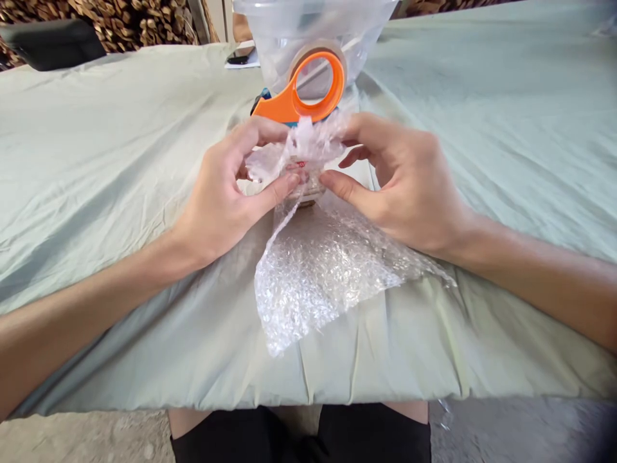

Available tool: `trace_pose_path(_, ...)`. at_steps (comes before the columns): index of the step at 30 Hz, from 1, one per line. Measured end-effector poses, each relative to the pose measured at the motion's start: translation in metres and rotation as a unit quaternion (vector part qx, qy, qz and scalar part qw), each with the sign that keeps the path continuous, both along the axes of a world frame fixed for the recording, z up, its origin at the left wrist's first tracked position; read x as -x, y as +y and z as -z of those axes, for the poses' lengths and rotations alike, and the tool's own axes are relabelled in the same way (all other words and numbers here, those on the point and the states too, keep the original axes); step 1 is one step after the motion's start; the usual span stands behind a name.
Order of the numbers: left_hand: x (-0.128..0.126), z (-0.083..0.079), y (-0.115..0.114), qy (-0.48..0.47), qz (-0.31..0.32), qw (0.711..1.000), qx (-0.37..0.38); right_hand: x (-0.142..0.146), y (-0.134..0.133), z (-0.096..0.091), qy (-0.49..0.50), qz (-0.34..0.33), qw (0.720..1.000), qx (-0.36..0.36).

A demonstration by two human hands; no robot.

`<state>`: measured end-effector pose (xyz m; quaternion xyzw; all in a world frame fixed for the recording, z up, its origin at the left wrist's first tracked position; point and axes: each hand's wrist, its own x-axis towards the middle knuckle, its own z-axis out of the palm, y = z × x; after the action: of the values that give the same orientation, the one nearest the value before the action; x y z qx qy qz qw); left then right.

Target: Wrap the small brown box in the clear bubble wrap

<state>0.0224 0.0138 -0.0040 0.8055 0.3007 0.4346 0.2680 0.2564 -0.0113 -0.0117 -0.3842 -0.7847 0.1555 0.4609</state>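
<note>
2 bare hands meet at a crinkled, clear sheet of bubble wrap (328, 270) on a surface draped in pale green cloth (144, 128). A small tan item with a red mark (312, 191) sits at the sheet's far end, partly covered — its exact kind cannot be made out. The left hand (216, 190), half-curled, has film between thumb and fingers. The right hand (412, 186) is loosely bent, thumb against the item's side and forefinger at the raised film; whether it pinches cannot be told. Just beyond stands an orange, ring-framed tape dispenser (284, 106), before a translucent plastic tub (289, 32). Folding seems the step in hand: thumbs would best steady the item while fingertips draw the film snug (firm, but short of popping bubbles), and the near flap, spread flat, be kept uncreased.
</note>
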Motion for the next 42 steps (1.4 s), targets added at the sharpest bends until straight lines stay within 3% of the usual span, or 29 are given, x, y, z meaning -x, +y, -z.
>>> trace_pose_path(4, 0.000, 0.001, 0.002, 0.041, -0.048, 0.992, -0.110, 0.002, -0.004, -0.003, -0.025, 0.028, 0.999, -0.024)
trace_pose_path(7, 0.000, -0.001, 0.001, 0.068, -0.071, 0.985, -0.143, 0.001, -0.005, -0.004, -0.040, 0.036, 0.998, -0.037)
trace_pose_path(12, 0.007, -0.001, 0.005, 0.102, -0.021, 0.984, -0.146, -0.007, 0.003, -0.002, -0.066, -0.006, 0.998, -0.011)
trace_pose_path(17, 0.022, -0.003, 0.011, 0.202, 0.067, 0.961, -0.179, -0.019, 0.012, 0.001, -0.133, -0.054, 0.989, -0.025)
trace_pose_path(22, 0.025, -0.006, 0.008, 0.255, 0.045, 0.952, -0.164, -0.019, 0.011, 0.002, -0.150, -0.061, 0.987, -0.005)
trace_pose_path(25, 0.025, -0.005, 0.008, 0.249, 0.026, 0.956, -0.155, -0.017, 0.010, 0.002, -0.135, -0.060, 0.989, 0.008)
trace_pose_path(31, 0.026, -0.004, 0.014, 0.221, 0.069, 0.957, -0.172, -0.015, 0.009, 0.004, -0.094, -0.068, 0.993, 0.033)
trace_pose_path(37, 0.020, -0.007, 0.003, 0.247, 0.036, 0.960, -0.130, -0.006, 0.003, 0.004, -0.073, -0.021, 0.997, 0.012)
trace_pose_path(42, 0.011, 0.005, 0.001, 0.119, 0.003, 0.981, -0.150, -0.003, 0.001, 0.002, -0.069, 0.011, 0.997, -0.023)
